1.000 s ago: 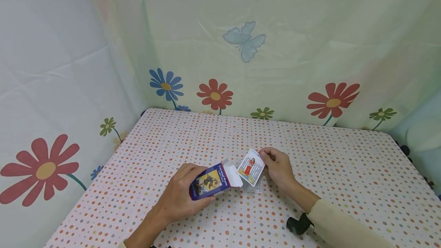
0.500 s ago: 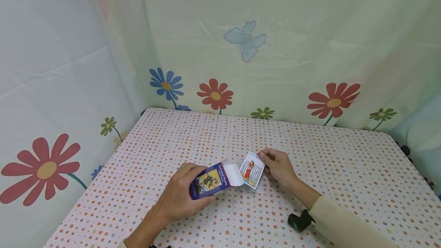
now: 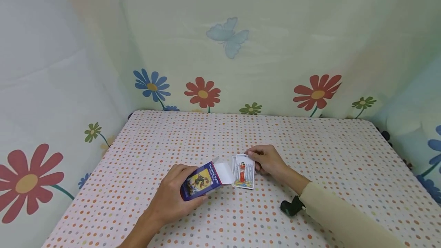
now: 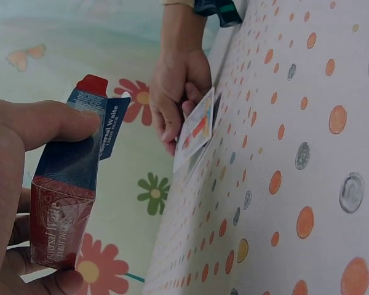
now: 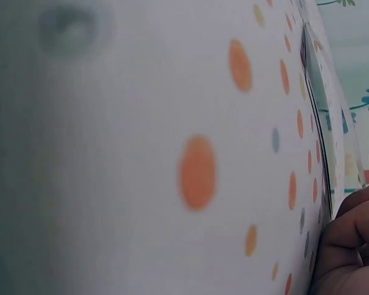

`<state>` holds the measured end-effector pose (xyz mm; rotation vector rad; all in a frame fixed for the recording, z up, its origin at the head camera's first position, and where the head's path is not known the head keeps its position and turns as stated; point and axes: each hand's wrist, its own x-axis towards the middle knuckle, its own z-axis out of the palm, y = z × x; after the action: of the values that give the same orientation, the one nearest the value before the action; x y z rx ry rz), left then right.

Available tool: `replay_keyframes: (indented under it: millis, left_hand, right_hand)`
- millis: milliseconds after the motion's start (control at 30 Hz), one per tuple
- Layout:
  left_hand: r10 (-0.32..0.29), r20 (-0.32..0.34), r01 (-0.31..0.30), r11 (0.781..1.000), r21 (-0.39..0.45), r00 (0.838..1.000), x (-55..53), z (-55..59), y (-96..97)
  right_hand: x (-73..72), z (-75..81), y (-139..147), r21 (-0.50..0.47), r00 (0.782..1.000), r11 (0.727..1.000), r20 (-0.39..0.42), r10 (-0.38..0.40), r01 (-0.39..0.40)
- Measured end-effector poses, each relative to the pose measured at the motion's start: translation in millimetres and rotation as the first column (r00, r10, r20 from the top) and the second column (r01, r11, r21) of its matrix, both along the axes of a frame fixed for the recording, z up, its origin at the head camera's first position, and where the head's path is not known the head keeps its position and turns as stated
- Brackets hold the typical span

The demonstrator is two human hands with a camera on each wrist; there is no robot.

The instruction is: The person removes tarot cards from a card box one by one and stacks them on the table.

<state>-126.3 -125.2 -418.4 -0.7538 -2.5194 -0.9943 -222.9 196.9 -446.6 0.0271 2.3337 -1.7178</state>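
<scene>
Swinging straighter vs. a moment ago, a red-figure card (image 3: 244, 171) is tilting over other cards (image 3: 233, 163) on dotted cloth (image 3: 193, 137), just L of R hand (image 3: 268, 160), which is pinching its corner; farther L, L hand (image 3: 173, 190) is gripping an open tarot box (image 3: 200, 182), flap (image 3: 224, 173) pointing twd. R hand.

The upper card (image 3: 244, 172) hides most of the pile (image 3: 234, 163) beneath it.

My head view's softly lit, left wrist shows faint sheen on the tarot deck box (image 4: 64, 190), right wrist's dim, close-up polka-dot tablecloth (image 5: 129, 172) blurred.
</scene>
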Motion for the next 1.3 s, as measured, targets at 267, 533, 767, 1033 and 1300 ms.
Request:
replay_keyframes:
  millis: [267,533,767,1033,1300]
  left_hand:
    - [0.065,-0.005,-0.065,0.998,-0.023,0.998,8.4,2.0,-9.8]
    - [0.079,-0.001,-0.079,0.996,-0.038,0.997,11.1,3.8,-12.7]
    - [0.063,-0.009,-0.064,0.997,-0.047,0.998,8.7,3.9,-8.0]
    - [0.051,-0.017,-0.052,0.998,-0.042,0.999,7.8,4.0,-3.1]
    - [0.035,0.006,-0.034,0.999,-0.040,0.999,6.5,4.9,2.6]
  right_hand:
    - [-5.6,2.2,-20.0,0.015,0.999,0.999,0.018,0.047,-0.048]
    - [-5.0,3.3,-26.6,0.073,0.998,0.996,-0.016,0.055,-0.054]
    - [-1.3,3.5,-21.3,0.105,0.998,0.993,-0.017,0.053,-0.051]
    - [1.1,4.8,-18.8,0.186,0.997,0.982,-0.049,0.053,-0.043]
    - [5.7,5.2,-12.5,0.246,0.994,0.969,-0.090,0.063,-0.039]
